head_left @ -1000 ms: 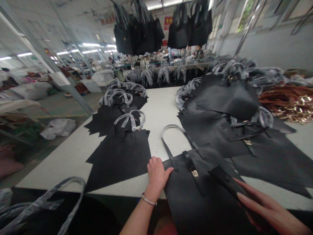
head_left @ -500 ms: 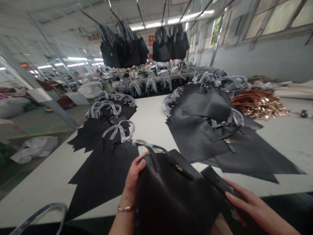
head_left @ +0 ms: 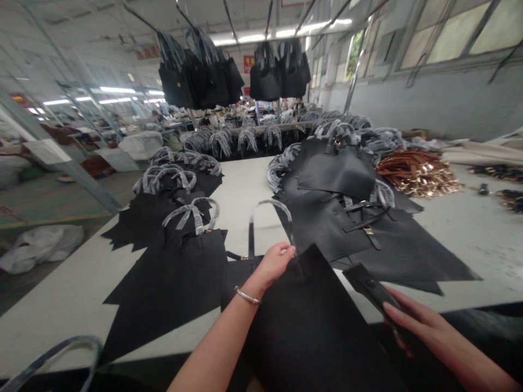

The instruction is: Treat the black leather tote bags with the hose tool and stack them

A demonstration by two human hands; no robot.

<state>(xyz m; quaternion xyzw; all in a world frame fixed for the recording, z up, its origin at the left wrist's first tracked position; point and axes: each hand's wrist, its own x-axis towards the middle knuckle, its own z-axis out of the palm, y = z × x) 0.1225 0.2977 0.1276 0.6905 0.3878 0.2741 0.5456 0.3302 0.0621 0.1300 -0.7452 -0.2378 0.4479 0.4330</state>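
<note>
A black leather bag panel lies in front of me at the table's near edge, its looped handle partly wrapped in clear plastic and standing up. My left hand, a bracelet on its wrist, is closed at the right base of that handle, by the panel's top edge. To the right, my right hand grips a flat black leather strip with a round snap near its end. The strip is held above the table, and its lower end is hidden in shadow.
Stacked black bag panels with wrapped handles lie on the left; another pile lies on the right. Brown straps with gold hardware are heaped farther right. Finished bags hang overhead. A grey post stands left.
My left hand has moved from the panel's left side to the right base of its handle. The panel now lies flatter, with its handle raised. My right hand still holds the strip.
</note>
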